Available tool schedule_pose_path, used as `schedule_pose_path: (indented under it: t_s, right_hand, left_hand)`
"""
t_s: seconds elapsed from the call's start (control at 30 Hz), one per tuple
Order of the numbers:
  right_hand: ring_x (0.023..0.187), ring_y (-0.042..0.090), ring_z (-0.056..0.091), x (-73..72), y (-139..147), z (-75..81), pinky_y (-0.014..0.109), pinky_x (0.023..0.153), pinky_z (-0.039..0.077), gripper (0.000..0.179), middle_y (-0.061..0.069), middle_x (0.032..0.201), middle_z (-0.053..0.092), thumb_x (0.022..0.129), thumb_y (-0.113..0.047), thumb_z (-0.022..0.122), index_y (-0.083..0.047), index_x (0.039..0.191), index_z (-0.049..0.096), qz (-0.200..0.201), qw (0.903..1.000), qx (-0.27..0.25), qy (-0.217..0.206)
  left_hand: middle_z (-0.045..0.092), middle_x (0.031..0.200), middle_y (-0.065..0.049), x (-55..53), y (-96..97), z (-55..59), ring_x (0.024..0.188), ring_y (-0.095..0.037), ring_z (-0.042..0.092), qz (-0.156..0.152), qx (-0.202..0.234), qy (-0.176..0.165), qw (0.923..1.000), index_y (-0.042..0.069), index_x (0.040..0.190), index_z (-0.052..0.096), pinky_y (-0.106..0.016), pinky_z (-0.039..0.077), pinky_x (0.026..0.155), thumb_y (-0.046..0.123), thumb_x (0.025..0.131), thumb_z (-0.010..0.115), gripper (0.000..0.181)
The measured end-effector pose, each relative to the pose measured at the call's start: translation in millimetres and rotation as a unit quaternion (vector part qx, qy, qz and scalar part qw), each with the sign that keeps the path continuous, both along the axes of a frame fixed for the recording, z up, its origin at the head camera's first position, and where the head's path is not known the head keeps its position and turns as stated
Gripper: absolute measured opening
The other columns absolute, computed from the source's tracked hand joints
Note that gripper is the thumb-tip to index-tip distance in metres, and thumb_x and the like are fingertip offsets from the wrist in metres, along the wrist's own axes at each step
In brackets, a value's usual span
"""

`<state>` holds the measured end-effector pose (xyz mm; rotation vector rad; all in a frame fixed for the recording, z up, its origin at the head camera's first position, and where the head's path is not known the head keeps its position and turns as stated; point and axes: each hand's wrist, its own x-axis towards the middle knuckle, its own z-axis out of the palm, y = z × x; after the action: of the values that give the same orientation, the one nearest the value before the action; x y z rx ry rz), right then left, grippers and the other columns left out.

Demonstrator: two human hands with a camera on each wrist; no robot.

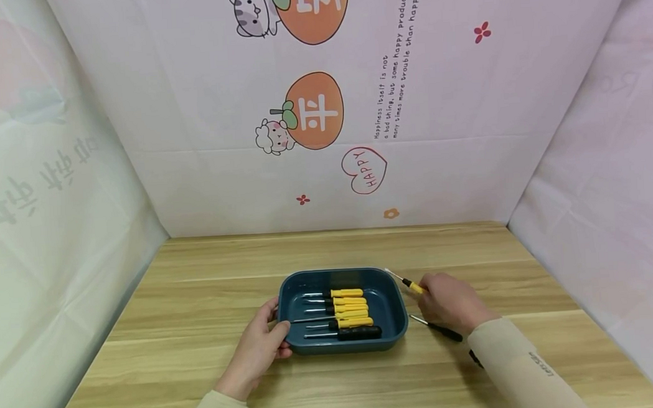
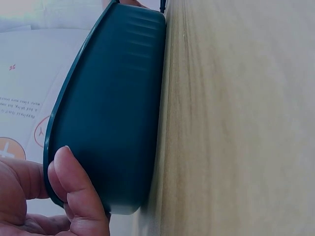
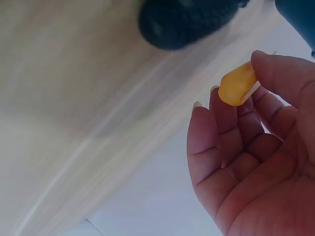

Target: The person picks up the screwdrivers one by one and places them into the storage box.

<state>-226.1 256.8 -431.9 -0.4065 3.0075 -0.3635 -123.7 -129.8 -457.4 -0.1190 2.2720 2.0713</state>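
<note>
My left hand grips the left end of a dark blue tray, its thumb over the rim. Inside the tray several yellow-and-black screwdrivers and one with a black handle lie side by side, shafts pointing left. Just beyond the tray's right end, my right hand pinches the yellow handle of a screwdriver between thumb and fingers; its shaft points up and left toward the rim. A black screwdriver lies on the table below that hand.
The wood-grain table runs back to a white printed sheet. Similar sheets hang at the left and right sides.
</note>
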Motion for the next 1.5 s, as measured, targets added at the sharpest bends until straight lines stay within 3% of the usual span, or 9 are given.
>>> schedule_pose_path:
  t_s: [0.23,0.6,1.13,1.5]
  right_hand:
    - [0.081,0.019,0.063,-1.7,1,9.5,0.048,0.078,0.058,0.013,0.005,0.095,0.072,0.097,-0.016,0.068,-0.007,0.105,0.073,0.028,0.9991,0.012,0.031]
    - [0.074,0.019,0.056,0.8,-3,23.9,0.043,0.07,0.054,0.016,0.004,0.089,0.068,0.098,-0.015,0.068,-0.005,0.109,0.073,0.035,0.9981,0.002,0.05]
    - [0.082,0.019,0.059,8.6,-20,36.7,0.043,0.076,0.058,0.024,0.006,0.099,0.069,0.1,-0.021,0.069,-0.004,0.117,0.071,0.038,0.9961,0.01,0.08]
    - [0.085,0.018,0.06,15.3,-38,40.7,0.044,0.078,0.059,0.021,0.006,0.1,0.07,0.099,-0.021,0.07,-0.007,0.115,0.073,0.062,0.9929,0.007,0.101]
  left_hand:
    - [0.049,0.142,-0.021,-0.1,0.1,1.5,0.072,-0.021,0.059,0.0,0.001,-0.001,1.0,0.01,0.159,0.039,-0.029,0.058,0.058,0.011,0.103,0.057,0.059]
    - [0.048,0.144,-0.021,-1.0,-0.8,-0.1,0.073,-0.021,0.059,0.001,-0.008,0.0,1.0,0.01,0.16,0.038,-0.03,0.058,0.058,0.011,0.103,0.056,0.06]
    - [0.048,0.145,-0.022,-1.7,-2.0,0.6,0.074,-0.022,0.06,-0.002,-0.005,-0.002,1.0,0.01,0.16,0.037,-0.029,0.059,0.06,0.01,0.103,0.055,0.06]
    - [0.047,0.146,-0.022,-1.3,-1.7,1.1,0.074,-0.021,0.06,-0.003,-0.006,-0.004,1.0,0.009,0.16,0.037,-0.029,0.059,0.06,0.01,0.103,0.055,0.06]
